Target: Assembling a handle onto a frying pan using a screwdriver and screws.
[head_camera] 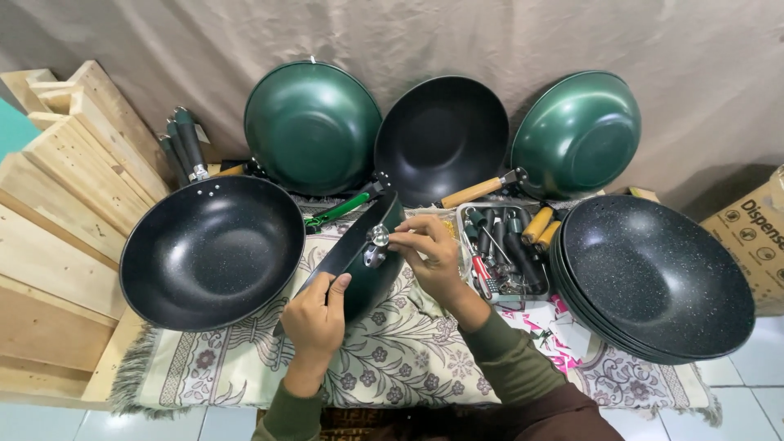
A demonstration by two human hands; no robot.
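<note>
Pale wooden boards (57, 212) lean at your far left, beside a speckled black pan (212, 249) on the flowered cloth (392, 359). Your left hand (317, 314) is clamped on the rim of a dark green pan (359, 261) tilted on edge at the cloth's middle; your right hand (429, 253) pinches its metal bracket (377, 243). A stack of black pans (653, 278) follows, then a brown cardboard box (755, 237) with dark print.
</note>
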